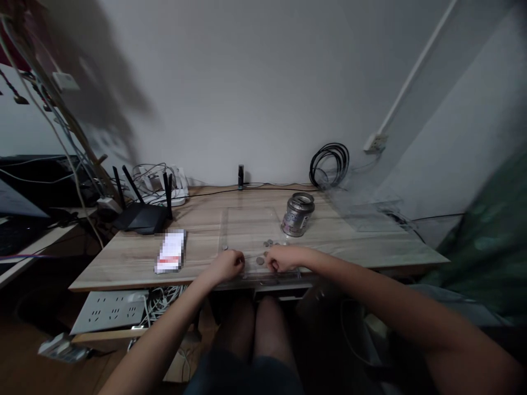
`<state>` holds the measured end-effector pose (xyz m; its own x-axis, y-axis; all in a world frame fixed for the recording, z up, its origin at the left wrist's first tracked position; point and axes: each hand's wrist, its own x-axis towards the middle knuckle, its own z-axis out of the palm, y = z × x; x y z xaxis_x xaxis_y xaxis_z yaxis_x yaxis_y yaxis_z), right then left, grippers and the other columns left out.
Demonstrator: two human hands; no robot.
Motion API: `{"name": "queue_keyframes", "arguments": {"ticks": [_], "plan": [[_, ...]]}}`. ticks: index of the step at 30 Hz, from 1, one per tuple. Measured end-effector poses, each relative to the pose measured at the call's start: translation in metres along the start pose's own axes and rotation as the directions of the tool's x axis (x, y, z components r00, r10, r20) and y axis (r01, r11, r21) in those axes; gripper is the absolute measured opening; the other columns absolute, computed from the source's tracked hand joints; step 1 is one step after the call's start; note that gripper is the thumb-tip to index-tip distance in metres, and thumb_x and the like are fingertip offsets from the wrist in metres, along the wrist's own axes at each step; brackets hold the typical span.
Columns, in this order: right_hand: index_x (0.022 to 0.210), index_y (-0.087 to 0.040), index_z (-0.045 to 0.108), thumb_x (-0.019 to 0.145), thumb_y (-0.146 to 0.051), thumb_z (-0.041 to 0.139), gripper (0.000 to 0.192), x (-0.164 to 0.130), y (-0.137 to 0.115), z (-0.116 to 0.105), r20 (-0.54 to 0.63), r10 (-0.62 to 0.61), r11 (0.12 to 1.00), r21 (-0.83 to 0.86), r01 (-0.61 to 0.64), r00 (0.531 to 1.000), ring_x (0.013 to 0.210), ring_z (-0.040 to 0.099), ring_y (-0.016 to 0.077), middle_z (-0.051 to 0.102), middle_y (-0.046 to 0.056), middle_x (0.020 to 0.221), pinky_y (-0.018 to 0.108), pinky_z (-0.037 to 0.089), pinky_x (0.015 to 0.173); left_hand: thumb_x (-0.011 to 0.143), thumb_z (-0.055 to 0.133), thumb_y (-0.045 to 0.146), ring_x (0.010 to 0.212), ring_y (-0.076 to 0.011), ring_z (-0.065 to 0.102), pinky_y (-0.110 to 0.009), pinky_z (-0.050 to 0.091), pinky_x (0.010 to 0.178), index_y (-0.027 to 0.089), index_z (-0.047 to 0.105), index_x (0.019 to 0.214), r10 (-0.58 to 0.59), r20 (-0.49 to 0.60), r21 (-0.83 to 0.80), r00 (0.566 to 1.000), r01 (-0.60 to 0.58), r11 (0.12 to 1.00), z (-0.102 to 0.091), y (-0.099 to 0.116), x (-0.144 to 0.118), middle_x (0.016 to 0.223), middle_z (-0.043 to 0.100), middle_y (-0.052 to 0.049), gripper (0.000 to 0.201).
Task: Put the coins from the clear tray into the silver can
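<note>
My left hand (pixel 229 265) rests at the table's front edge with its fingers curled in. What it holds, if anything, is hidden. A small round coin (pixel 224 248) lies just behind it. My right hand (pixel 281 258) is closed too, its fingertips bent down beside a larger coin (pixel 260 260); I cannot make out whether anything is in them. Several small coins (pixel 268 242) lie beyond the right hand. Under both hands is a clear plastic sheet or shallow tray (pixel 247 219). Behind the right hand stands a silvery tin can (pixel 296 219) with a dark slot in its lid.
A phone (pixel 170 251) with a lit screen lies at left, before a black router (pixel 144 216). A small dark bottle (pixel 241 176) and coiled black cable (pixel 329 164) are by the wall. At right stands a clear plastic box (pixel 362 214). A power strip (pixel 111 310) sits below the tabletop.
</note>
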<state>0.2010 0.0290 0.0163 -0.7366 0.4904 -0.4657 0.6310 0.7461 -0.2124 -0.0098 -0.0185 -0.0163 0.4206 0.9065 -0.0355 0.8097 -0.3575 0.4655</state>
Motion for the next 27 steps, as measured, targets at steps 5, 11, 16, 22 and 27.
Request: {"name": "queue_keyframes", "arguments": {"ticks": [5,11,16,22,27], "plan": [[0.065,-0.015,0.066,0.052,-0.007,0.054,0.020,-0.011,0.000,-0.005,0.037,0.155,0.978,-0.143,-0.148,0.987,0.044,0.042,0.0093,0.055,-0.002,0.050,0.020,0.030,0.046,0.072,0.043,0.019,0.071,-0.0160,0.057,-0.024,0.040,0.065,0.014,0.066,0.082,0.075,0.028,0.049,0.997,-0.076,0.996,-0.001,-0.001,0.000,0.084,0.064,-0.009,0.026],[0.061,-0.015,0.066,0.053,-0.006,0.052,0.019,-0.010,-0.007,-0.005,0.051,0.196,0.962,-0.206,-0.182,0.979,0.044,0.042,0.0097,0.057,0.001,0.051,0.021,0.030,0.047,0.071,0.047,0.023,0.066,-0.0152,0.055,-0.024,0.040,0.061,0.015,0.066,0.080,0.094,0.098,0.017,0.991,-0.096,0.995,-0.006,-0.003,0.002,0.078,0.064,-0.007,0.023],[0.061,-0.014,0.066,0.054,-0.010,0.058,0.011,-0.001,0.003,-0.010,0.014,0.131,0.990,-0.054,-0.130,0.991,0.048,0.047,0.0101,0.060,0.001,0.055,0.020,0.031,0.046,0.074,0.045,0.025,0.073,-0.0158,0.056,-0.026,0.042,0.068,0.014,0.064,0.078,0.028,-0.096,-0.307,0.995,-0.056,0.950,-0.002,0.003,0.012,0.078,0.064,-0.006,0.022],[0.077,-0.012,0.068,0.069,-0.024,0.053,0.020,0.027,-0.003,-0.022,-0.460,0.134,0.910,0.408,0.075,0.878,0.057,0.055,0.0112,0.065,0.001,0.062,0.019,0.037,0.052,0.082,0.038,0.028,0.079,-0.0159,0.060,-0.029,0.045,0.076,0.011,0.057,0.089,-0.157,0.172,-0.985,0.972,0.173,-0.010,0.011,0.025,0.044,0.084,0.063,-0.010,0.026],[0.072,-0.015,0.069,0.070,-0.027,0.055,0.019,0.024,0.008,-0.044,-0.704,0.271,0.933,0.359,0.000,0.657,0.063,0.057,0.0129,0.067,0.004,0.068,0.021,0.038,0.056,0.080,0.034,0.013,0.072,-0.0147,0.062,-0.024,0.049,0.067,0.006,0.053,0.088,-0.183,0.263,-0.858,0.947,0.143,-0.494,0.018,0.024,0.057,0.078,0.061,-0.013,0.022]]}}
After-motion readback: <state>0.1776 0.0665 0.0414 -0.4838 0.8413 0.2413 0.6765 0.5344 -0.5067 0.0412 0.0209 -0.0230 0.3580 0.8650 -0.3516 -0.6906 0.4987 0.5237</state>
